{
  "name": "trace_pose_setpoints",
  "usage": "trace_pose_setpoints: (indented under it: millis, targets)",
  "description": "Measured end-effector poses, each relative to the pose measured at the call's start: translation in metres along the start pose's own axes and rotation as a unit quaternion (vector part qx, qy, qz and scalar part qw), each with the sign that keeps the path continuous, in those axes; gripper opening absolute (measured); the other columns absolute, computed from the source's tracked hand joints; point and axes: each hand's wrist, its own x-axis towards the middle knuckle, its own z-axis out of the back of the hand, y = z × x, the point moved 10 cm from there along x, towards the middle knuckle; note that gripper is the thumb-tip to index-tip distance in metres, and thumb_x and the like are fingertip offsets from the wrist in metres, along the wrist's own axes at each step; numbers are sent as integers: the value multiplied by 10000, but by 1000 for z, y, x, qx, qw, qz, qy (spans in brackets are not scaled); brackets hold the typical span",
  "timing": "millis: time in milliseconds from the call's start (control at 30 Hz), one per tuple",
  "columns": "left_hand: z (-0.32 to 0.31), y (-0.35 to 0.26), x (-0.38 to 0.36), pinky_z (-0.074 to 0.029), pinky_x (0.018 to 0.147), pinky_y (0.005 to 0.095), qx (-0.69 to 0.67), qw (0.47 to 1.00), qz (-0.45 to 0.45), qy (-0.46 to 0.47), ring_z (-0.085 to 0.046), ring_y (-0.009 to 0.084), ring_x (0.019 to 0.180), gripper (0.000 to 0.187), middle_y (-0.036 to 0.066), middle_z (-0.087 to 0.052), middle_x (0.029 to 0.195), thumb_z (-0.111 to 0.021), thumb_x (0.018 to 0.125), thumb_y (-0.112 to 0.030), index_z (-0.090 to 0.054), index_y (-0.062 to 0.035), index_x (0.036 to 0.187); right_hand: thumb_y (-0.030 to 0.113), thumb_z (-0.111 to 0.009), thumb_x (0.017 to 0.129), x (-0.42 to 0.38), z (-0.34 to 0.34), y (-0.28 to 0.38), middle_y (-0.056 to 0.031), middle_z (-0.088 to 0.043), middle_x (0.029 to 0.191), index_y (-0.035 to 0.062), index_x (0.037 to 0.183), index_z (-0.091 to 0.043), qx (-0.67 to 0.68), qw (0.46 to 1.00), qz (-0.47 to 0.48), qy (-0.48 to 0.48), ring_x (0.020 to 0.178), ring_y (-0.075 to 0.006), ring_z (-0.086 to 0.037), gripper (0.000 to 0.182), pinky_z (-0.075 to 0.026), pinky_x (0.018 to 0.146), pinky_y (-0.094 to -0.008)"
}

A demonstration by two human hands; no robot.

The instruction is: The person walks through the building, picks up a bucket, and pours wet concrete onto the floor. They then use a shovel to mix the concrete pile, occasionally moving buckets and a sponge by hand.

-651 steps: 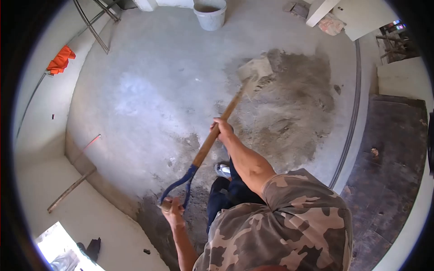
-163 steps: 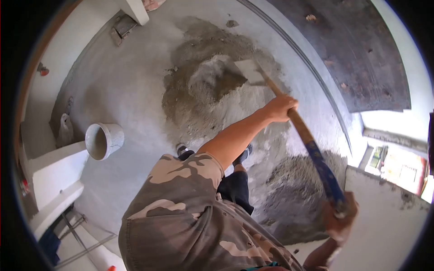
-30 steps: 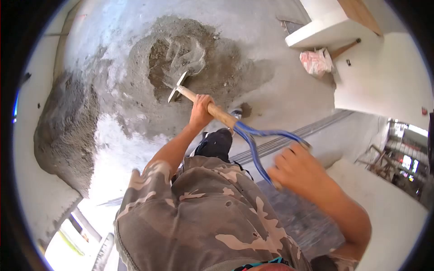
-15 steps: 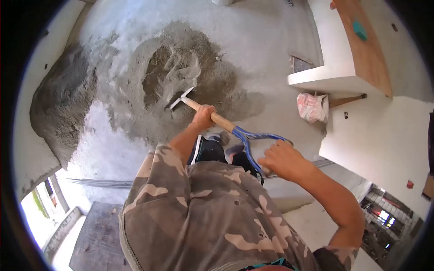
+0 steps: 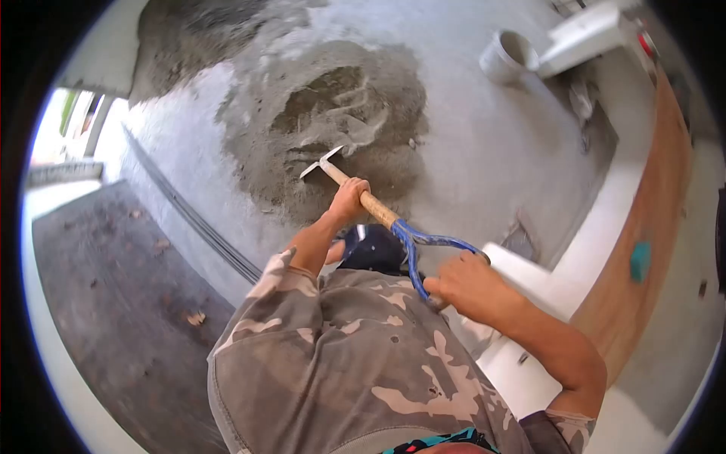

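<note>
A shovel (image 5: 380,213) with a wooden shaft and a blue forked handle slants across in front of my body. My left hand (image 5: 349,199) is wrapped round the shaft not far from the blade. At the other end, my right hand (image 5: 470,287) is closed on the grip that bridges the blue fork. The shovel's head (image 5: 324,161) is at the near side of a ring of wet grey mortar (image 5: 253,151); only its pale upper edges show. A darker hollow (image 5: 314,98) lies in the middle of the mortar.
A dark heap of sand or mix (image 5: 178,45) lies at the upper left. Thin rods (image 5: 189,208) run along the floor beside a dark board (image 5: 113,265). A bucket (image 5: 499,64) stands at the upper right, near a low white wall (image 5: 578,280) with a wooden plank (image 5: 643,250).
My view has turned, bringing the bucket and more of the dark board into sight. Both hands keep their hold on the shovel, whose head stays at the mortar's near side.
</note>
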Motion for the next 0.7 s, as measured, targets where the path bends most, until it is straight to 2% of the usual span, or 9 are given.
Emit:
trace_pose_setpoints:
  millis: [100, 167, 233, 300, 367, 433, 567, 633, 700]
  targets:
    - [0, -34, 36, -431, 801, 420, -18, 997, 61, -41, -548, 333, 886, 247, 110, -564, 803, -737, 630, -124, -537, -103, 773, 112, -571, 804, -25, 40, -56, -31, -600, 755, 152, 845, -589, -49, 996, 64, 38, 770, -255, -603, 60, -417, 689, -402]
    - [8, -28, 51, -434, 806, 424, -10, 983, 109, -146, -555, 336, 865, 253, 110, -572, 815, -745, 624, -135, -545, -106, 777, 161, -576, 818, -21, 59, -79, -53, -614, 694, 146, 812, -616, -126, 984, 116, 46, 689, -241, -622, 43, -433, 699, -382]
    - [-5, -1, 45, -439, 808, 424, -5, 974, 121, -193, -557, 339, 867, 252, 109, -573, 818, -748, 628, -147, -553, -109, 783, 153, -593, 806, -4, 38, -88, -68, -616, 684, 133, 831, -622, -96, 984, 136, 62, 666, -268, -628, 44, -462, 701, -407]
    - [-42, 38, 68, -432, 799, 419, 18, 983, 137, -123, -555, 337, 880, 268, 109, -578, 815, -780, 637, -179, -566, -115, 785, 143, -612, 795, 14, 22, -125, -81, -609, 674, 120, 832, -624, -55, 984, 158, 67, 667, -307, -632, 45, -477, 705, -432]
    - [-61, 44, 87, -430, 790, 429, 22, 975, 177, -134, -553, 336, 890, 280, 108, -576, 817, -780, 609, -170, -563, -118, 778, 116, -644, 766, 13, 18, -173, -92, -613, 721, 121, 886, -614, -73, 975, 166, 127, 721, -333, -635, 124, -477, 704, -446]
    - [-64, 26, 125, -419, 781, 433, 69, 969, 156, -177, -545, 333, 889, 259, 108, -569, 815, -753, 619, -157, -550, -117, 776, 90, -715, 689, 5, 28, -227, -78, -600, 835, 152, 935, -560, -60, 970, 163, 170, 850, -304, -615, 297, -450, 722, -430]
    - [-63, 1, 169, -404, 789, 436, 68, 956, 216, -189, -531, 340, 890, 215, 118, -557, 845, -690, 649, -125, -530, -109, 792, 52, -652, 727, -4, 71, -277, -89, -614, 810, 148, 964, -574, -93, 951, 212, 205, 809, -295, -632, 267, -451, 722, -422]
    - [-59, -12, 199, -397, 788, 444, 43, 947, 214, -235, -528, 347, 893, 215, 127, -552, 852, -690, 645, -123, -530, -109, 789, 61, -634, 745, -1, 94, -308, -82, -618, 806, 151, 948, -570, -101, 943, 231, 219, 799, -285, -636, 232, -445, 709, -420]
    - [-60, 14, 213, -394, 785, 445, 55, 942, 231, -239, -528, 346, 893, 220, 128, -550, 848, -692, 642, -122, -529, -109, 789, 74, -617, 765, 20, 99, -332, -78, -624, 806, 148, 933, -568, -130, 933, 240, 236, 787, -288, -638, 190, -446, 709, -422]
